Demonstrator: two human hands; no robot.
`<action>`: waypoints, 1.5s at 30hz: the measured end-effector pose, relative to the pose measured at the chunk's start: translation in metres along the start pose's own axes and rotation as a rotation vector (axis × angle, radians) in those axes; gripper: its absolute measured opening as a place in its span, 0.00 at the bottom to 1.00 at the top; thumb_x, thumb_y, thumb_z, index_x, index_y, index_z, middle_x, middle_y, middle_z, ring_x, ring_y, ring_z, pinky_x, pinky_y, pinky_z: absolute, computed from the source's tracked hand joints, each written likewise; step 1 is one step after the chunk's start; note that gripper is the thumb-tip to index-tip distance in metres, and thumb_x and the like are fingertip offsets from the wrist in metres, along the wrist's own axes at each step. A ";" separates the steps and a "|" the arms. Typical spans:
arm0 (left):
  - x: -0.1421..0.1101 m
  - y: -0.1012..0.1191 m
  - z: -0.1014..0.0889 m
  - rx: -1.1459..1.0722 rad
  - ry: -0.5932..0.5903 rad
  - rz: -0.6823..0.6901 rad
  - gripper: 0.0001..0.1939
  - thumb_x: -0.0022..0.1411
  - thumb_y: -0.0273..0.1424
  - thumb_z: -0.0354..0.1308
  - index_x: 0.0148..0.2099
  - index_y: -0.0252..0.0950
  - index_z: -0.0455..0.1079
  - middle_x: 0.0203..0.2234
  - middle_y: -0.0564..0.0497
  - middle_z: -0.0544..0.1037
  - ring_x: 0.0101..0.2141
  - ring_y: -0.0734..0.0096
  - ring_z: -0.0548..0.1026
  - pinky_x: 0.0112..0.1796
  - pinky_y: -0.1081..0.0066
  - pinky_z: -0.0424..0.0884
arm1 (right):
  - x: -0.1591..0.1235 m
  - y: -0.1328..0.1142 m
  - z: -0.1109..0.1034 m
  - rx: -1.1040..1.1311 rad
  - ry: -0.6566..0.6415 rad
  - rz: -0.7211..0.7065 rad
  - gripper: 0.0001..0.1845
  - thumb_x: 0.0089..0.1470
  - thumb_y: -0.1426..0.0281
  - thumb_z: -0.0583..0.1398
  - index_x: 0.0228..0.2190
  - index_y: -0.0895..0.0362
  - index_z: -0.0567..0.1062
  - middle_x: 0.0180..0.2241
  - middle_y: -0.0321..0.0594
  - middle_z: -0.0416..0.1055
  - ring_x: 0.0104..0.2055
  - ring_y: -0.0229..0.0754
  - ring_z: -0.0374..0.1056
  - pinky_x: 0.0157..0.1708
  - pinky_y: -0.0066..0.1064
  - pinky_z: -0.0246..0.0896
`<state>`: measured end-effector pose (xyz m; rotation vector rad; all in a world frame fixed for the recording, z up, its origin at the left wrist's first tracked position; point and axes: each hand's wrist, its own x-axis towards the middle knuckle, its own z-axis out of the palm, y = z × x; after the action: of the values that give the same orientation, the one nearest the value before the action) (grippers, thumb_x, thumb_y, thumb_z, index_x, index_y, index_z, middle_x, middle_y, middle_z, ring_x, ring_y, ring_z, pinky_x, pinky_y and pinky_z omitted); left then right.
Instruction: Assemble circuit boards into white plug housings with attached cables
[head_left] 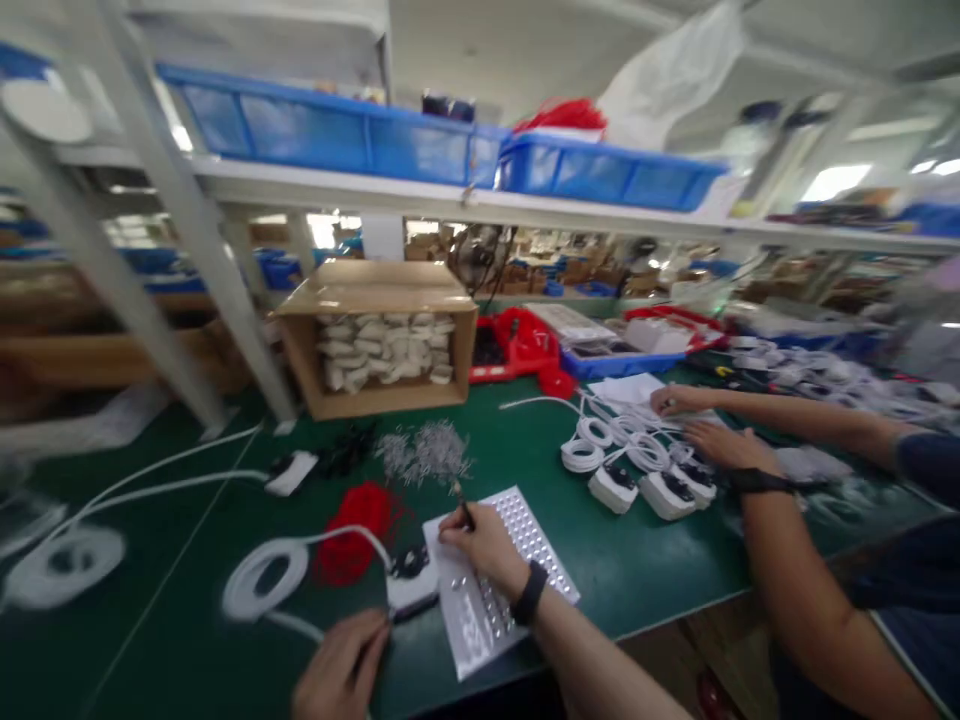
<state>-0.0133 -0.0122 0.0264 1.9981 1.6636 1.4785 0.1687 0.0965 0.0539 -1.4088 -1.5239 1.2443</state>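
My right hand (pixel 491 550) is closed around a thin dark pen-like tool (pixel 466 510), its tip pointing at a pile of small clear pieces (pixel 431 452). Beneath this hand lies a white sheet (pixel 469 645) with rows of shiny round bumps. My left hand (pixel 341 665) has its fingers curled together at the near corner of a white box-shaped device (pixel 411 592); whether it grips anything is hidden. The device has a black part on top and a coiled white cable (pixel 266 578). Behind it sits a bundle of red wires or strings (pixel 358 530).
Small black parts (pixel 346 450) and another white device (pixel 291 472) lie at left. A carton (pixel 390 402) of white pieces stands behind. At right, a co-worker's hands (pixel 712 440) are over papers near coiled cables and devices (pixel 667 495). Blue bins (pixel 315 125) line the shelf above.
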 end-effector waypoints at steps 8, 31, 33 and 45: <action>-0.011 0.000 0.004 0.130 -0.071 0.042 0.07 0.62 0.25 0.53 0.35 0.35 0.73 0.31 0.47 0.80 0.34 0.69 0.77 0.37 0.71 0.74 | 0.012 0.011 0.002 -0.124 -0.073 -0.014 0.07 0.43 0.69 0.63 0.27 0.59 0.75 0.26 0.39 0.73 0.29 0.39 0.66 0.32 0.30 0.59; 0.014 -0.009 0.009 -0.216 -0.345 -0.599 0.07 0.53 0.32 0.60 0.26 0.35 0.67 0.22 0.54 0.72 0.25 0.73 0.68 0.29 0.73 0.63 | 0.023 0.010 0.011 -0.294 -0.157 -0.173 0.04 0.46 0.74 0.60 0.25 0.58 0.76 0.25 0.38 0.75 0.26 0.38 0.66 0.27 0.27 0.56; 0.015 -0.010 0.010 -0.233 -0.340 -0.649 0.07 0.52 0.31 0.61 0.28 0.35 0.66 0.22 0.56 0.70 0.24 0.74 0.67 0.28 0.74 0.63 | 0.023 0.009 0.010 -0.315 -0.171 -0.192 0.04 0.47 0.75 0.60 0.25 0.58 0.76 0.25 0.38 0.75 0.26 0.38 0.66 0.26 0.27 0.55; 0.018 -0.012 0.012 -0.052 -0.428 -0.462 0.33 0.49 0.28 0.64 0.58 0.41 0.61 0.47 0.48 0.71 0.33 0.69 0.71 0.40 0.66 0.69 | 0.024 0.014 0.010 -0.314 -0.213 -0.250 0.04 0.49 0.74 0.60 0.26 0.59 0.76 0.25 0.37 0.76 0.27 0.38 0.70 0.27 0.25 0.60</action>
<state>-0.0142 0.0127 0.0225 1.6027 1.7113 0.8566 0.1599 0.1175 0.0355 -1.2530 -2.0450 1.0609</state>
